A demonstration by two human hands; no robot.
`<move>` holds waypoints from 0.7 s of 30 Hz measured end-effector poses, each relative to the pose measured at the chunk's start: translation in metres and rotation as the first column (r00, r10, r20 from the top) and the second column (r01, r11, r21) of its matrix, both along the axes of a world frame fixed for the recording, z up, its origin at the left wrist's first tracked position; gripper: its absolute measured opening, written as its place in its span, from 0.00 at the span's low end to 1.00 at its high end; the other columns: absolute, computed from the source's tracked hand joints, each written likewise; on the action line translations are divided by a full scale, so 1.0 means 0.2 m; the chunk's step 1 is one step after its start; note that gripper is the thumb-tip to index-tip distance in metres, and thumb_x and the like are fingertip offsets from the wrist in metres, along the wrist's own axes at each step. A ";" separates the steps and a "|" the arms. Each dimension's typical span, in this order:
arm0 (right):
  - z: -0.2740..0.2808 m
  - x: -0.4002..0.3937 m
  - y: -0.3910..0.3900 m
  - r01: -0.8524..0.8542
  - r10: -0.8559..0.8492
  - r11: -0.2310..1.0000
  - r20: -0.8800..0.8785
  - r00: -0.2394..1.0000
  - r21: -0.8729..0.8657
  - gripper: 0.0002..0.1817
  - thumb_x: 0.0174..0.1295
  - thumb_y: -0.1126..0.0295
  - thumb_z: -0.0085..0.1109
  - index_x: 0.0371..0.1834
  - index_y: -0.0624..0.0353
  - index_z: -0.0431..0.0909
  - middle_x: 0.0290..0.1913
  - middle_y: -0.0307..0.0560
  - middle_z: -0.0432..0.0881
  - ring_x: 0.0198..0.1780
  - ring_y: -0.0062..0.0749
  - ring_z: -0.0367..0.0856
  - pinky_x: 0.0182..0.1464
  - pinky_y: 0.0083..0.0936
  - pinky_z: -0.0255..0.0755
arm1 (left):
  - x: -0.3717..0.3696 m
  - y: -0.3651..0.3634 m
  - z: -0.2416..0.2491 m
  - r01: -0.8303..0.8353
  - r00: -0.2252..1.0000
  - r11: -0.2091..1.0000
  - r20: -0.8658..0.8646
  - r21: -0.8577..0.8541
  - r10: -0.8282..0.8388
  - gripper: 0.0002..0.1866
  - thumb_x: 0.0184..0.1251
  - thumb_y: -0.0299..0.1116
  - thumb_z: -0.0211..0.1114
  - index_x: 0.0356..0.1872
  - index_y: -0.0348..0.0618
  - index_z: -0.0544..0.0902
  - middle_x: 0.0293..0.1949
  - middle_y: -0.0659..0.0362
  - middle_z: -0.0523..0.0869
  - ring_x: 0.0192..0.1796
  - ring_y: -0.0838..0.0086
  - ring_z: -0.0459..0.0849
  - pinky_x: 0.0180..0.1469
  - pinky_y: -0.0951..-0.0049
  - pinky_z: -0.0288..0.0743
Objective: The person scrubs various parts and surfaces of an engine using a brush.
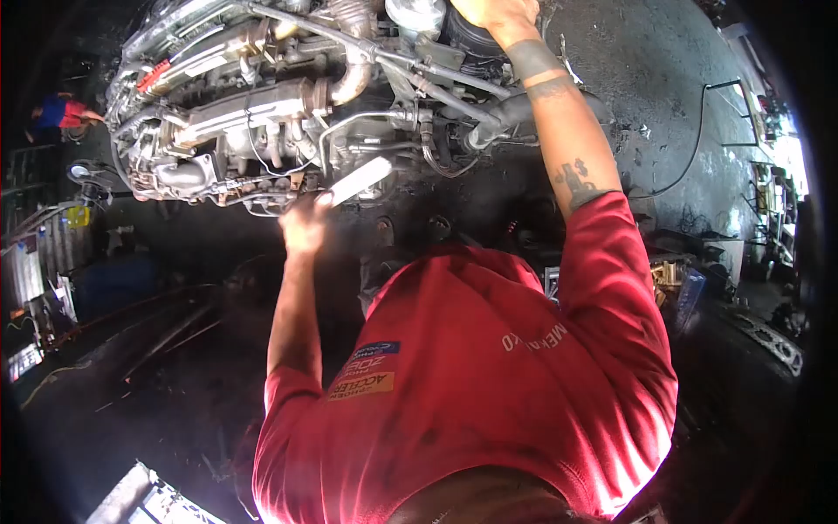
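Note:
My left hand [305, 224] is closed around a bright white bar [360, 182] that looks like a stick work light. The bar slants up to the right, in front of the lower side of a large engine [262, 109]. My right hand [496, 12] reaches to the far right part of the engine, at the top edge of the view. It is beside a black round part [471, 37] and a silvery canister [416, 16]. The frame edge cuts off its fingers, so their grip is hidden.
Metal pipes [428, 86] cross the engine, and a thick dark hose [524, 113] runs under my right forearm. Another person [65, 113] is at the far left. A gasket-like metal plate [768, 341] lies at right, near a blue crate [690, 288]. A cable [698, 144] hangs at right.

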State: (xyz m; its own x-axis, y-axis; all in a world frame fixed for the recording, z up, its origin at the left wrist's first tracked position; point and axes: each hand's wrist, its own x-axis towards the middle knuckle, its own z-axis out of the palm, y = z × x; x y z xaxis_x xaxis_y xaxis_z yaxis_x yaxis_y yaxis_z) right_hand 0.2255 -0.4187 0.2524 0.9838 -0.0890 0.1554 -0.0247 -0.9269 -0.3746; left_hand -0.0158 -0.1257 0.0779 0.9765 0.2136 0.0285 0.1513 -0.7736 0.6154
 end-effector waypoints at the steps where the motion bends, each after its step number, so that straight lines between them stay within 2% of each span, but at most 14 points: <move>1: -0.01 0.00 0.00 -0.015 0.015 1.000 0.012 1.000 -0.019 0.29 0.54 0.48 0.45 0.41 0.65 0.79 0.46 0.61 0.78 0.51 0.50 0.75 0.55 0.36 0.67 | 0.06 -0.07 -0.04 0.035 0.999 0.999 -0.028 0.031 -0.035 0.17 0.56 0.48 0.61 0.25 0.44 0.81 0.21 0.56 0.81 0.25 0.61 0.79 0.31 0.61 0.70; 2: -0.02 0.00 -0.01 -0.027 0.028 0.999 0.018 0.999 -0.037 0.29 0.54 0.48 0.45 0.41 0.65 0.79 0.45 0.62 0.78 0.51 0.50 0.75 0.54 0.36 0.67 | 0.12 -0.19 0.03 0.153 0.963 0.971 0.193 0.184 -0.189 0.17 0.53 0.49 0.63 0.23 0.44 0.80 0.20 0.57 0.79 0.25 0.62 0.77 0.32 0.62 0.67; 3: -0.01 -0.01 -0.01 -0.033 0.033 0.998 0.010 0.999 -0.051 0.29 0.54 0.48 0.45 0.41 0.65 0.79 0.45 0.62 0.78 0.51 0.50 0.75 0.54 0.36 0.67 | 0.17 -0.28 0.17 0.225 0.854 0.909 0.378 0.351 -0.357 0.18 0.51 0.51 0.65 0.20 0.45 0.79 0.19 0.57 0.78 0.24 0.62 0.75 0.32 0.63 0.65; 5: 0.00 -0.01 -0.02 -0.071 0.070 0.996 -0.026 0.997 -0.054 0.29 0.54 0.48 0.45 0.41 0.65 0.79 0.46 0.62 0.78 0.51 0.50 0.75 0.54 0.35 0.67 | 0.14 -0.29 0.33 0.282 0.855 0.899 0.338 0.336 -0.395 0.18 0.47 0.51 0.67 0.20 0.45 0.79 0.20 0.58 0.78 0.27 0.65 0.75 0.37 0.66 0.64; 8: -0.01 0.00 -0.01 -0.065 0.060 0.993 -0.059 0.996 -0.100 0.30 0.53 0.48 0.45 0.42 0.66 0.79 0.46 0.62 0.78 0.52 0.50 0.75 0.54 0.34 0.67 | 0.05 -0.01 0.34 0.165 0.850 0.943 0.444 0.289 -0.284 0.15 0.47 0.47 0.67 0.18 0.46 0.81 0.17 0.59 0.77 0.22 0.66 0.72 0.30 0.67 0.64; 10: 0.00 0.02 0.00 -0.052 0.044 0.992 -0.068 0.997 -0.114 0.30 0.53 0.48 0.45 0.42 0.66 0.79 0.46 0.62 0.78 0.52 0.50 0.75 0.54 0.34 0.67 | -0.05 0.17 0.24 0.001 0.936 0.986 0.348 0.168 -0.060 0.15 0.50 0.45 0.67 0.20 0.44 0.82 0.19 0.58 0.80 0.19 0.66 0.72 0.27 0.68 0.69; 11: -0.01 0.02 0.00 -0.039 0.035 0.994 -0.044 0.998 -0.106 0.30 0.53 0.48 0.45 0.42 0.66 0.79 0.46 0.62 0.77 0.52 0.50 0.75 0.54 0.34 0.67 | -0.08 0.20 0.16 -0.077 0.948 0.993 0.314 0.088 0.046 0.16 0.52 0.46 0.66 0.23 0.42 0.82 0.22 0.56 0.82 0.21 0.66 0.75 0.29 0.67 0.71; 13: -0.01 0.02 0.01 -0.040 0.037 0.993 -0.027 0.999 -0.112 0.30 0.53 0.47 0.44 0.42 0.66 0.79 0.47 0.62 0.77 0.52 0.50 0.75 0.54 0.34 0.67 | -0.05 0.13 -0.02 -0.072 0.938 0.996 0.342 0.048 0.051 0.17 0.53 0.47 0.65 0.25 0.41 0.82 0.22 0.55 0.82 0.23 0.65 0.77 0.30 0.66 0.72; 14: -0.01 0.02 0.02 -0.024 0.021 0.991 -0.025 0.999 -0.129 0.30 0.53 0.47 0.44 0.42 0.66 0.79 0.46 0.62 0.77 0.52 0.50 0.75 0.54 0.34 0.67 | -0.02 0.07 -0.10 -0.157 0.965 0.987 0.206 -0.044 0.163 0.17 0.55 0.48 0.64 0.28 0.42 0.83 0.23 0.55 0.82 0.24 0.63 0.79 0.31 0.64 0.72; 15: -0.01 0.02 0.03 -0.008 0.006 0.990 -0.020 1.000 -0.143 0.30 0.53 0.47 0.44 0.42 0.66 0.79 0.46 0.62 0.78 0.52 0.50 0.75 0.54 0.34 0.67 | 0.05 0.02 -0.12 -0.063 0.963 0.998 0.263 0.022 0.055 0.16 0.56 0.48 0.62 0.29 0.44 0.83 0.23 0.55 0.82 0.24 0.62 0.77 0.31 0.65 0.71; 17: -0.02 0.03 0.02 -0.035 0.028 0.983 -0.046 0.999 -0.178 0.30 0.54 0.47 0.43 0.42 0.65 0.79 0.47 0.62 0.77 0.52 0.50 0.75 0.54 0.34 0.67 | 0.09 -0.01 -0.03 -0.015 0.959 0.959 0.277 0.282 -0.066 0.14 0.55 0.46 0.63 0.29 0.45 0.83 0.22 0.54 0.81 0.25 0.61 0.76 0.32 0.65 0.70; 19: -0.01 0.04 0.01 -0.086 0.070 0.979 -0.090 0.993 -0.183 0.29 0.55 0.48 0.42 0.42 0.65 0.79 0.47 0.62 0.77 0.52 0.50 0.75 0.55 0.34 0.66 | 0.05 0.00 0.08 0.042 0.921 0.987 0.376 0.156 -0.099 0.14 0.53 0.45 0.64 0.27 0.44 0.82 0.21 0.55 0.81 0.25 0.61 0.75 0.33 0.66 0.69; 20: -0.02 0.04 0.01 -0.082 0.074 0.980 -0.055 0.996 -0.182 0.29 0.55 0.49 0.42 0.42 0.66 0.78 0.47 0.63 0.77 0.52 0.50 0.75 0.55 0.33 0.66 | 0.01 0.03 0.12 0.034 0.953 0.999 0.300 0.004 -0.034 0.13 0.52 0.43 0.65 0.26 0.43 0.82 0.21 0.56 0.81 0.25 0.62 0.76 0.33 0.66 0.69; 21: -0.03 0.05 0.01 -0.096 0.089 0.977 -0.045 0.995 -0.190 0.29 0.55 0.49 0.42 0.42 0.66 0.78 0.47 0.63 0.77 0.52 0.50 0.75 0.55 0.33 0.66 | -0.04 0.08 0.12 -0.027 0.937 1.000 0.349 -0.009 0.028 0.13 0.52 0.43 0.66 0.25 0.42 0.83 0.21 0.55 0.82 0.25 0.62 0.76 0.32 0.67 0.70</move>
State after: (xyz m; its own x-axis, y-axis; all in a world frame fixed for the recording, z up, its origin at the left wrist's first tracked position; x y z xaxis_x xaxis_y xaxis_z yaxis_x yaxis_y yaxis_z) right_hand 0.2362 -0.4158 0.2458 0.9916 0.0310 0.1253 0.0547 -0.9801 -0.1906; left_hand -0.0247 -0.1104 0.1011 0.8990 0.2412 0.3655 -0.0522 -0.7696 0.6363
